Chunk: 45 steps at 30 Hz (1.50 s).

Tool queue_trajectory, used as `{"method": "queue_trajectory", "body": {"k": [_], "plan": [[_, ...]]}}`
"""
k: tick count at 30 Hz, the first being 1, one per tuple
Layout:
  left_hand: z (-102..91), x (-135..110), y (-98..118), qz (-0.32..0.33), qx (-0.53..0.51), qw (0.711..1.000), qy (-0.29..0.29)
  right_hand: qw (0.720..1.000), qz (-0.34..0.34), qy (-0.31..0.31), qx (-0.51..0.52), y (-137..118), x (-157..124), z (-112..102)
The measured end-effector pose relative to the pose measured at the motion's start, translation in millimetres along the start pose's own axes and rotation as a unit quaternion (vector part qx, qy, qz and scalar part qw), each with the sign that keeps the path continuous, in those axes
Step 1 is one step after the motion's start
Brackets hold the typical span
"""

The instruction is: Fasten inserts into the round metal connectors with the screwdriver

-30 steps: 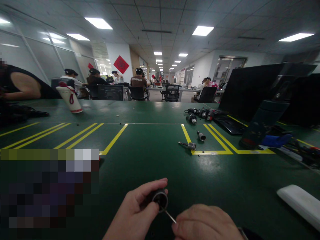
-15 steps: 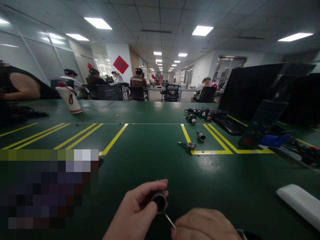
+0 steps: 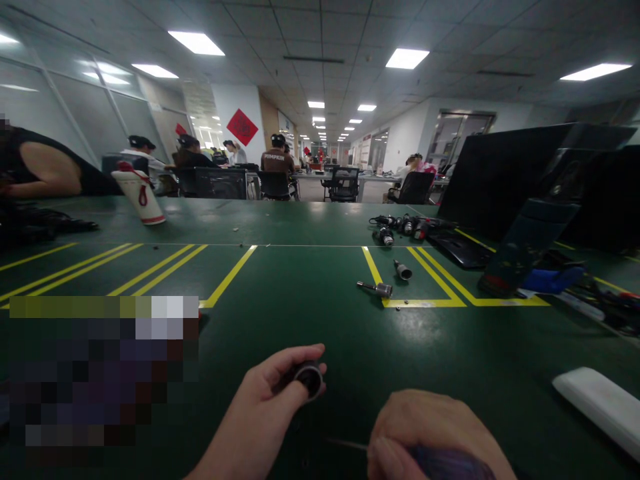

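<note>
My left hand (image 3: 265,407) is closed around a dark metal cup-shaped piece that looks like a hole saw (image 3: 310,379). Its open round mouth faces me, with my thumb at the rim. Low on the right, my right hand (image 3: 430,427) grips a screwdriver (image 3: 347,443) with a thin shaft and a dark purplish handle. The shaft points left, below the hole saw and apart from it; its tip is blurred. Ahead on the green table lie another hole saw with a long shank (image 3: 383,289) and a shorter one (image 3: 403,270). Tiny screws (image 3: 399,308) lie close by.
A white case (image 3: 600,407) rests at the right edge. Behind it stand a dark bottle (image 3: 530,247) and black monitors (image 3: 500,173). Power tool parts (image 3: 400,227) lie farther back. At left are a paper cup (image 3: 140,197), a pixelated area and a person leaning on the table.
The screwdriver has come away from the hole saw as my right hand moved right and turned. My left hand, still gripping the hole saw, shifted slightly left and up.
</note>
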<state>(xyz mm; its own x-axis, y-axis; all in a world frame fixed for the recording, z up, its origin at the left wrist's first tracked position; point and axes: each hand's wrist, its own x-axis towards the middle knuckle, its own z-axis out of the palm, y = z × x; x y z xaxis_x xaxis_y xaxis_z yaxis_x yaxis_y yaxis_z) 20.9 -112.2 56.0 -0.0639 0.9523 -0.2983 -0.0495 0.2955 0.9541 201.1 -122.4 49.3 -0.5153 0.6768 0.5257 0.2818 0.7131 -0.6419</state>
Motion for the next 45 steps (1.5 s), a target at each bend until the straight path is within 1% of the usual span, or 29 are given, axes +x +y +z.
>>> {"method": "queue_trajectory", "body": {"k": [1, 3, 5, 8, 12, 15, 19, 21, 23, 24, 25, 26, 27, 28, 29, 30, 31, 32, 33, 34, 35, 36, 37, 38, 39, 40, 41, 43, 45], "plan": [[-0.4, 1.2, 0.9, -0.008, -0.001, 1.0, 0.006, 0.999, 0.041, -0.009, 0.019, 0.0, 0.2, 1.1], [-1.0, 3.2, 1.5, -0.019, -0.004, 1.0, 0.01, 0.993, 0.101, -0.028, 0.054, 2.4, -0.9, 6.9], [-1.4, 4.4, 1.0, -0.029, -0.004, 1.0, 0.004, 0.989, 0.125, -0.037, 0.074, 6.8, -3.3, 14.3], [-1.1, 4.2, 0.0, -0.027, -0.008, 1.0, 0.004, 0.987, 0.128, -0.048, 0.085, 12.7, -6.2, 21.8], [0.6, 2.6, -0.2, -0.03, -0.012, 0.999, -0.005, 0.987, 0.114, -0.07, 0.088, 15.4, -4.8, 25.2], [1.1, 1.9, -0.1, -0.029, -0.012, 1.0, -0.001, 0.989, 0.101, -0.08, 0.07, 15.3, -2.4, 26.6], [0.3, 2.2, 0.4, -0.025, -0.014, 1.0, 0.0, 0.993, 0.084, -0.074, 0.028, 11.7, -2.0, 22.6], [0.0, 2.6, 0.5, -0.03, -0.018, 0.999, -0.008, 0.993, 0.102, -0.058, 0.015, 9.2, -3.1, 19.2], [-0.1, 3.3, -0.2, -0.024, -0.026, 0.999, -0.012, 0.986, 0.158, -0.038, 0.039, 8.3, -3.9, 18.5], [-0.2, 3.8, -0.9, -0.018, -0.032, 0.999, -0.014, 0.976, 0.204, -0.032, 0.076, 9.0, -4.1, 19.9], [-0.3, 4.4, -1.8, -0.011, -0.037, 0.999, -0.015, 0.956, 0.259, -0.031, 0.13, 10.5, -3.9, 22.6], [-0.5, 5.2, -2.7, -0.007, -0.043, 0.999, -0.017, 0.928, 0.315, -0.034, 0.194, 13.0, -3.6, 26.3], [-0.8, 6.0, -3.6, -0.006, -0.047, 0.999, -0.019, 0.893, 0.364, -0.038, 0.262, 16.2, -3.2, 30.5], [-1.2, 6.7, -4.2, -0.007, -0.051, 0.998, -0.022, 0.857, 0.397, -0.038, 0.327, 19.8, -2.7, 34.5], [-1.6, 7.2, -4.4, -0.008, -0.053, 0.998, -0.024, 0.826, 0.411, -0.031, 0.384, 23.5, -2.4, 37.7], [-2.0, 7.6, -4.2, -0.009, -0.055, 0.998, -0.026, 0.803, 0.411, -0.016, 0.431, 26.6, -2.2, 39.6], [-2.3, 7.6, -3.4, -0.011, -0.054, 0.998, -0.028, 0.787, 0.402, 0.008, 0.467, 29.0, -2.2, 39.8], [-2.6, 7.3, -2.4, -0.014, -0.051, 0.998, -0.028, 0.78, 0.387, 0.037, 0.49, 30.1, -2.3, 38.1], [-2.9, 6.8, -1.1, -0.019, -0.046, 0.998, -0.029, 0.782, 0.368, 0.066, 0.499, 29.9, -2.5, 34.7], [-3.0, 6.2, 0.3, -0.025, -0.038, 0.999, -0.03, 0.797, 0.344, 0.093, 0.489, 28.4, -2.5, 29.8], [-3.1, 5.5, 1.3, -0.03, -0.029, 0.999, -0.03, 0.824, 0.313, 0.11, 0.459, 25.8, -2.4, 24.1], [-3.3, 4.8, 2.0, -0.033, -0.018, 0.999, -0.029, 0.863, 0.274, 0.114, 0.41, 22.5, -2.0, 18.0], [-3.4, 4.2, 2.2, -0.031, -0.008, 0.999, -0.028, 0.905, 0.233, 0.111, 0.338, 19.0, -1.5, 12.4], [-3.6, 4.0, 1.7, -0.026, 0.002, 0.999, -0.026, 0.945, 0.182, 0.095, 0.256, 15.6, -0.7, 7.6], [-3.9, 4.1, 0.6, -0.021, 0.012, 0.999, -0.026, 0.973, 0.126, 0.084, 0.175, 12.8, 0.0, 4.1], [-4.4, 4.5, -1.0, -0.015, 0.021, 0.999, -0.025, 0.99, 0.063, 0.071, 0.106, 10.7, 0.7, 2.0], [-5.0, 5.3, -3.2, -0.01, 0.026, 0.999, -0.03, 0.997, 0.002, 0.062, 0.051, 9.4, 1.2, 1.2], [-6.7, 7.6, -8.4, -0.001, 0.032, 0.999, -0.044, 0.994, -0.09, 0.062, -0.025, 8.6, 1.5, 2.9], [-8.6, 9.5, -13.1, 0.015, 0.032, 0.998, -0.057, 0.985, -0.132, 0.073, -0.079, 8.6, 0.8, 6.2]]}}
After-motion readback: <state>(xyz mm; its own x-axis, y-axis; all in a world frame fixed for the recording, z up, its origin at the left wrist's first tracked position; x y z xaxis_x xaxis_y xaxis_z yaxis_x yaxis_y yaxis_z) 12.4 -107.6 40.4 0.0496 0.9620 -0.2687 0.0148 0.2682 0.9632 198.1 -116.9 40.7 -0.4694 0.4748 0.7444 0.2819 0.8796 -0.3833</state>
